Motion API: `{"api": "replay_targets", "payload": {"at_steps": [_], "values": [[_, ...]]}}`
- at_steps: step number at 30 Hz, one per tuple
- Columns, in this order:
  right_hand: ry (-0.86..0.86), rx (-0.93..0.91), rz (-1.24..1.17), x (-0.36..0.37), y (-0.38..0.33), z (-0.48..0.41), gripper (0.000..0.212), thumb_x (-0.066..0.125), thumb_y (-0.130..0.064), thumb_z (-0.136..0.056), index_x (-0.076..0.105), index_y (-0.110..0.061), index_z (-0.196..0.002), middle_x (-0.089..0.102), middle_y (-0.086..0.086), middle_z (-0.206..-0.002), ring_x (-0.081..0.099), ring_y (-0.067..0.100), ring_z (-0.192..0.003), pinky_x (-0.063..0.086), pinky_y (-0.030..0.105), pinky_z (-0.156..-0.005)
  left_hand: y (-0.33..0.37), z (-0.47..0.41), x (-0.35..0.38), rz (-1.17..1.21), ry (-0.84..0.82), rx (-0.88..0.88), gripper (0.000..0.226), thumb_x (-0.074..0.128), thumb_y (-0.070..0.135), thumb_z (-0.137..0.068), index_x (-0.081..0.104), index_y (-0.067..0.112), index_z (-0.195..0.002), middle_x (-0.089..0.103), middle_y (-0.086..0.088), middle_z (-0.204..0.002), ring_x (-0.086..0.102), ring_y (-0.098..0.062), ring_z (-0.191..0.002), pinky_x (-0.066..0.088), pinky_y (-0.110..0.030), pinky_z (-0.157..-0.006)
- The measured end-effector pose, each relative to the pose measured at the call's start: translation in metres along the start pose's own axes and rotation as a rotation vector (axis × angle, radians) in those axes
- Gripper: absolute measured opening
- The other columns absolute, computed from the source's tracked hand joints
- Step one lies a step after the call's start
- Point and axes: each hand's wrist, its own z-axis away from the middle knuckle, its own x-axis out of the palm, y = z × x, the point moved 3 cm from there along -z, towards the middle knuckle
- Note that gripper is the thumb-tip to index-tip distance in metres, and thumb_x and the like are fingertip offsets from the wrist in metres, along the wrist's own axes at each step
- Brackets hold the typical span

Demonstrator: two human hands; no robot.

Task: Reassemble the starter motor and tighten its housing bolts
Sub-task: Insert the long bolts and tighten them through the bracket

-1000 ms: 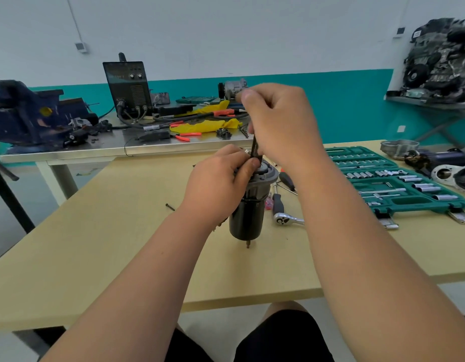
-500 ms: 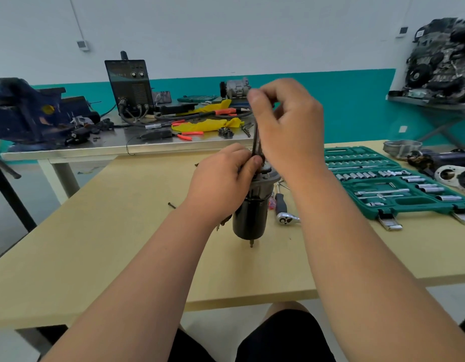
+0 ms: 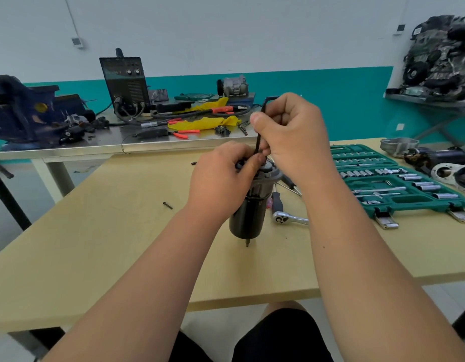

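**Head view.** Left hand is curled round the upper end of the motor, with the thumb laid across the grey end cap. Right hand is a loose fist just above the motor, thumb and fingers pinching a black L-shaped key. The key's long leg runs down to the top of the motor and its short leg shows above the knuckles. Where the key meets the cap is hidden by the left thumb.

The motor, a black cylinder, stands upright on its shaft tip on the pale wooden tabletop, directly under both hands.

- **Right of the motor:** a ratchet and a black-handled tool lie just beside it. An open green socket set lies farther out, with loose housing parts beyond.
- **Left of the motor:** one small dark screw, well apart.
- **Behind the motor:** a steel tabletop carries a welder, a yellow cloth and red-handled pliers. A blue vise stands at its far left.
- **Room:** the wall is white above teal. An engine sits on a shelf behind and far right of the motor.

**Compared with half a second earlier:** the right hand has rolled, exposing the key's short leg, which was not seen then. The left hand keeps its grip and the motor stands where it did.
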Motion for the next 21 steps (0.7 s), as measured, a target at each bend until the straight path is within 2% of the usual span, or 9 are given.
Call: {"api": "replay_targets", "payload": {"at_steps": [2, 4, 7, 10, 13, 16, 19, 21], "values": [[0.007, -0.005, -0.002, 0.0, 0.002, 0.002, 0.012, 0.066, -0.025, -0.085, 0.059, -0.03, -0.077, 0.063, -0.01, -0.058, 0.057, 0.004, -0.05, 0.051, 0.028, -0.05, -0.001, 0.001, -0.001, 0.014, 0.01, -0.012, 0.015, 0.06, 0.034, -0.091, 0.071, 0.025, -0.092, 0.067, 0.008, -0.086, 0.058, -0.01, -0.08, 0.048, -0.031, -0.065], [-0.129, 0.006, -0.028, 0.0, 0.005, 0.003, 0.01, 0.061, -0.026, -0.088, 0.065, -0.033, -0.083, 0.063, -0.007, -0.061, 0.056, 0.005, -0.052, 0.049, 0.023, -0.051, -0.002, 0.002, -0.002, 0.022, 0.009, 0.017, 0.015, 0.058, 0.031, -0.093, 0.071, 0.023, -0.091, 0.066, 0.006, -0.084, 0.057, -0.01, -0.077, 0.045, -0.032, -0.063], [-0.3, 0.035, -0.02, -0.001, 0.008, 0.004, 0.019, 0.058, -0.02, -0.09, 0.07, -0.034, -0.087, 0.061, -0.01, -0.059, 0.055, 0.006, -0.054, 0.049, 0.02, -0.053, -0.002, 0.001, -0.006, -0.019, -0.046, 0.111, 0.018, 0.054, 0.025, -0.096, 0.069, 0.017, -0.09, 0.064, 0.001, -0.08, 0.052, -0.011, -0.073, 0.039, -0.03, -0.06], [-0.194, 0.02, 0.026, 0.0, 0.007, 0.005, 0.014, 0.066, -0.023, -0.085, 0.065, -0.031, -0.074, 0.06, -0.019, -0.055, 0.053, -0.002, -0.052, 0.044, 0.015, -0.051, 0.0, 0.0, -0.005, -0.049, -0.092, 0.125, 0.017, 0.051, 0.025, -0.096, 0.065, 0.017, -0.09, 0.062, 0.003, -0.082, 0.054, -0.013, -0.075, 0.038, -0.028, -0.06], [-0.03, 0.002, 0.077, 0.004, 0.008, 0.007, 0.021, 0.071, -0.025, -0.082, 0.058, -0.029, -0.066, 0.056, -0.026, -0.054, 0.052, -0.007, -0.052, 0.038, 0.007, -0.047, -0.002, 0.0, -0.003, 0.023, -0.034, -0.007, 0.014, 0.059, 0.034, -0.091, 0.064, 0.022, -0.088, 0.065, 0.007, -0.086, 0.061, -0.011, -0.082, 0.049, -0.031, -0.065], [-0.044, -0.007, 0.111, 0.006, 0.01, 0.008, 0.018, 0.067, -0.03, -0.084, 0.058, -0.029, -0.069, 0.056, -0.024, -0.055, 0.053, -0.006, -0.053, 0.039, 0.009, -0.049, -0.002, 0.0, -0.003, 0.022, 0.001, 0.029, 0.014, 0.059, 0.029, -0.092, 0.069, 0.019, -0.09, 0.066, 0.006, -0.085, 0.06, -0.012, -0.08, 0.049, -0.034, -0.067], [-0.258, -0.002, 0.079, 0.001, 0.011, 0.008, 0.014, 0.058, -0.029, -0.088, 0.066, -0.034, -0.078, 0.061, -0.019, -0.061, 0.053, -0.002, -0.058, 0.047, 0.02, -0.055, 0.0, 0.0, -0.005, -0.015, -0.032, 0.146, 0.016, 0.055, 0.021, -0.095, 0.07, 0.018, -0.099, 0.068, 0.005, -0.091, 0.056, -0.009, -0.08, 0.042, -0.02, -0.064], [-0.299, 0.003, 0.043, -0.004, 0.012, 0.007, 0.019, 0.057, -0.023, -0.09, 0.07, -0.034, -0.08, 0.061, -0.017, -0.06, 0.054, -0.001, -0.058, 0.049, 0.023, -0.054, 0.0, -0.001, -0.004, -0.034, -0.064, 0.17, 0.018, 0.053, 0.021, -0.096, 0.07, 0.019, -0.102, 0.068, 0.006, -0.096, 0.055, -0.006, -0.083, 0.038, -0.013, -0.065]]}}
